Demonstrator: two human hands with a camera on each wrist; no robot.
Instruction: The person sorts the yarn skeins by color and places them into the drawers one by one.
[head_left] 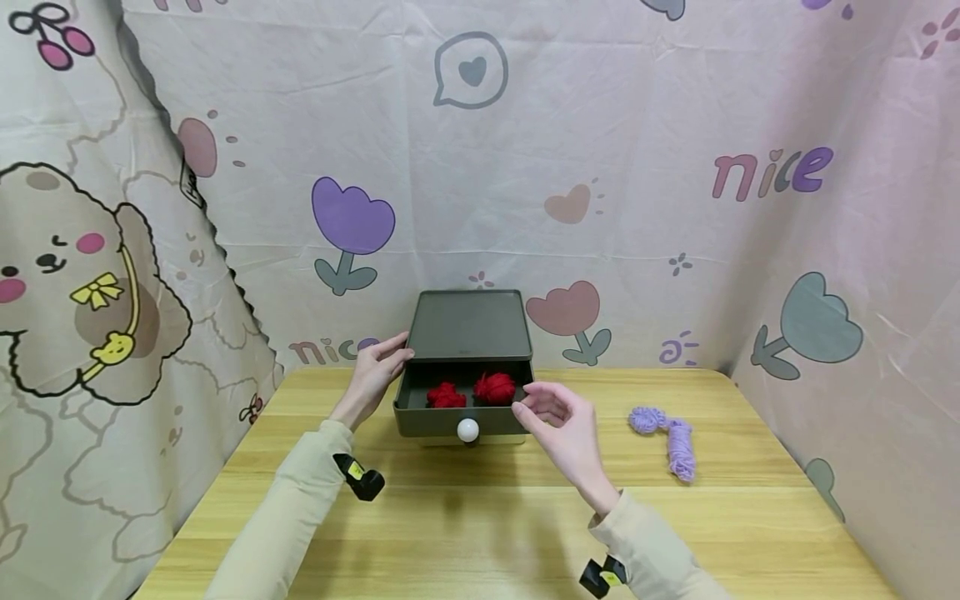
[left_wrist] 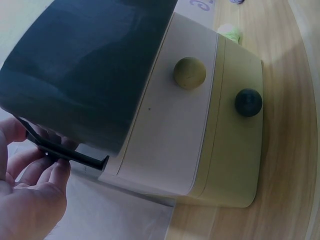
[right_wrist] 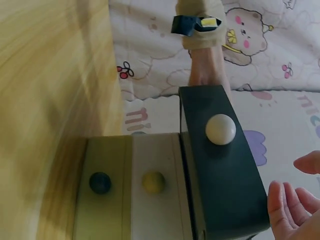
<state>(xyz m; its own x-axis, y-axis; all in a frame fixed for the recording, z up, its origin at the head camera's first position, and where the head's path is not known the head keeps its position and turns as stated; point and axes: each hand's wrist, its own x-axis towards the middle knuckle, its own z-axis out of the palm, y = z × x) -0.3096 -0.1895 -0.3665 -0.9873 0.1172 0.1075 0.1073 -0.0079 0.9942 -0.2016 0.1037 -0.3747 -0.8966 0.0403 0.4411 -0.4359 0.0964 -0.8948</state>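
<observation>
A small drawer cabinet [head_left: 468, 325] has its dark top drawer [head_left: 427, 423] pulled out. Inside lie two red yarn bundles, a flat one [head_left: 447, 396] and a rounder one [head_left: 495, 388]. A white knob [head_left: 468, 430] sits on the drawer's front. My left hand [head_left: 369, 379] rests against the cabinet's upper left side; its fingertips touch a dark edge in the left wrist view. My right hand [head_left: 562, 425] is at the drawer's right front corner, fingers loosely bent and thumb apart. In the right wrist view its fingers [right_wrist: 282, 202] are beside that corner, holding nothing.
Purple yarn [head_left: 681, 450] lies on the wooden table [head_left: 465, 533] to the right. Below the top drawer are a white drawer [right_wrist: 155, 155] with a yellow knob and a yellow-green drawer [right_wrist: 105, 155] with a dark knob. A patterned curtain [head_left: 480, 167] hangs behind.
</observation>
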